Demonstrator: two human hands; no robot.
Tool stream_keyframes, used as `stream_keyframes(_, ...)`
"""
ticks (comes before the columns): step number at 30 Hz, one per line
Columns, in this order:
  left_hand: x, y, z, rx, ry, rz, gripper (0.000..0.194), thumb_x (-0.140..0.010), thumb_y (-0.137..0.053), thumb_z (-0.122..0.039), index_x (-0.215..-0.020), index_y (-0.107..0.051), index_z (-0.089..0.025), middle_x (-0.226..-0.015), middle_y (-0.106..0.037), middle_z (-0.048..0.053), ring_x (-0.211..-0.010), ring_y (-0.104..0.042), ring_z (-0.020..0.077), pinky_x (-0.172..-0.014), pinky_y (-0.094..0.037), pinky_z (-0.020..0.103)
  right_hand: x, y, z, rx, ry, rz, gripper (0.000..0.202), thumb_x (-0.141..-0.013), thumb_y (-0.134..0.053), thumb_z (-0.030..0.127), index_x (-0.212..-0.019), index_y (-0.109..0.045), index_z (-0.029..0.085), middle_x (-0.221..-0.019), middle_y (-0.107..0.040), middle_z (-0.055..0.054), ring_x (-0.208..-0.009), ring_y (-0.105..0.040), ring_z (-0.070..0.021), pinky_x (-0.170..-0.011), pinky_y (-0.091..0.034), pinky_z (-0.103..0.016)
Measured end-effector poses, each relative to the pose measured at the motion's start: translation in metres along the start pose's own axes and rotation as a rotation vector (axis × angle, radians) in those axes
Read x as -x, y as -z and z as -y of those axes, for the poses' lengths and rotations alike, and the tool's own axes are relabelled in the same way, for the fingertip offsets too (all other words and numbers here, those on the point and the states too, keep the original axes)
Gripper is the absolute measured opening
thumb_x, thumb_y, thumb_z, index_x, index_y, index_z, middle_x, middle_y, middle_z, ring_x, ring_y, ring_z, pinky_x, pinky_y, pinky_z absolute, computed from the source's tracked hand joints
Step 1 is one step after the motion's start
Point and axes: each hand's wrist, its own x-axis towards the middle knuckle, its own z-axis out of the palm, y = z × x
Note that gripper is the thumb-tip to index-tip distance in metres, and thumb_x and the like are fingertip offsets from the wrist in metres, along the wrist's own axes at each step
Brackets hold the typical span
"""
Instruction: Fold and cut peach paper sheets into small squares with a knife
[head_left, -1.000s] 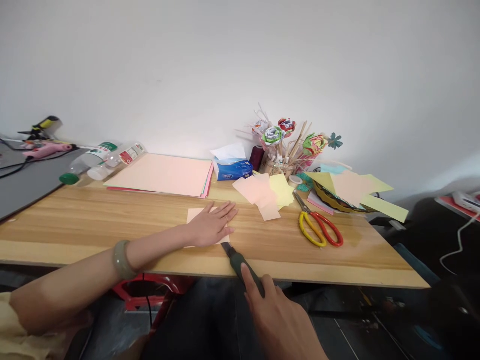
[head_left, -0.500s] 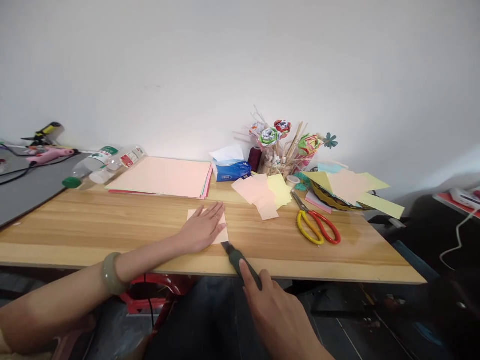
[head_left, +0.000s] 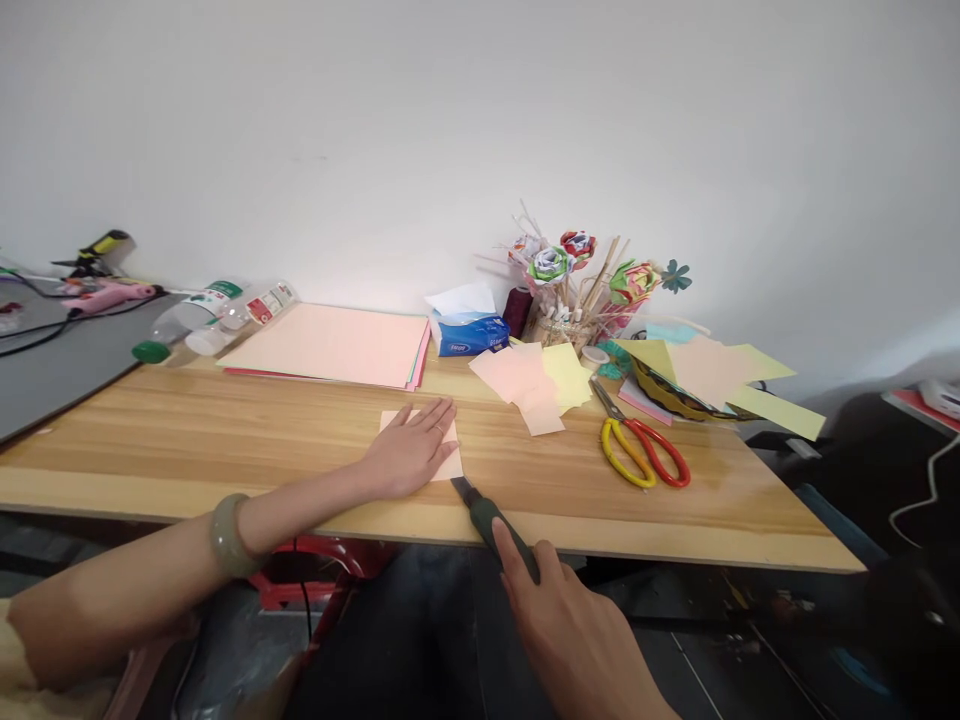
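My left hand (head_left: pixel 411 450) lies flat, fingers stretched out, on a small pale pink sheet of paper (head_left: pixel 450 466) near the table's front edge. Much of the sheet is hidden under the palm. In my right hand (head_left: pixel 574 625) is a knife (head_left: pixel 491 520) with a dark green handle, the forefinger laid along it. Its dark blade points away from me and meets the sheet's near right corner. Whether the blade lies under the paper or beside it, I cannot tell.
Scissors (head_left: pixel 643 450) with yellow and red handles lie to the right. Behind are loose pink and yellow papers (head_left: pixel 534 385), a tissue pack (head_left: pixel 472 335), paper flowers (head_left: pixel 551 265) and a large paper stack (head_left: pixel 330 345). Plastic bottles (head_left: pixel 202 315) and a pink glue gun (head_left: pixel 109 297) lie left.
The whole view has shifted slightly, so things sit a little further right. Both hands keep nearly the same places, with the blade still at the sheet's near right corner.
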Motion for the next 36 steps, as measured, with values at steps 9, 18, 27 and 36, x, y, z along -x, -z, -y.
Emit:
stream_keyframes(9,0.0,0.002,-0.004,-0.016,0.021,0.005,0.058,-0.097,-0.017,-0.047,-0.146,-0.02,-0.015,-0.153,-0.015,0.007,-0.141,-0.015,0.0224,-0.11,-0.015,0.051,0.001,0.004,0.003,-0.014,0.03,0.028,0.07,-0.066,-0.047,0.0,-0.135,-0.038,0.009,-0.084,-0.06,-0.007,-0.052,-0.058,-0.014,-0.034,-0.04,-0.02)
stream_keyframes(18,-0.009,0.009,-0.01,-0.036,0.02,0.012,0.065,-0.093,-0.026,-0.053,-0.142,-0.029,-0.009,-0.15,-0.024,0.015,-0.14,-0.017,0.0274,-0.11,-0.008,0.053,-0.005,0.016,0.012,-0.03,-0.077,0.101,0.069,-0.064,-0.05,-0.001,-0.131,-0.047,0.014,-0.082,-0.06,-0.007,-0.056,-0.058,-0.0147,-0.037,-0.041,-0.02)
stream_keyframes(27,-0.007,-0.001,-0.011,-0.025,0.047,0.019,0.067,-0.095,-0.018,-0.052,-0.145,-0.017,-0.008,-0.153,-0.013,0.013,-0.141,-0.012,0.0242,-0.111,-0.011,0.05,-0.006,0.018,0.015,-0.042,-0.114,0.089,0.064,-0.068,-0.051,0.002,-0.131,-0.048,0.015,-0.079,-0.059,-0.007,-0.053,-0.057,-0.0138,-0.037,-0.039,-0.02)
stream_keyframes(36,-0.006,-0.002,-0.011,-0.02,0.046,0.0,0.065,-0.095,-0.017,-0.051,-0.145,-0.018,-0.009,-0.152,-0.013,0.013,-0.141,-0.012,0.0238,-0.111,-0.011,0.05,-0.003,0.016,0.015,-0.041,-0.116,0.066,0.068,-0.065,-0.049,0.001,-0.132,-0.046,0.014,-0.078,-0.059,-0.006,-0.052,-0.057,-0.0133,-0.037,-0.04,-0.019)
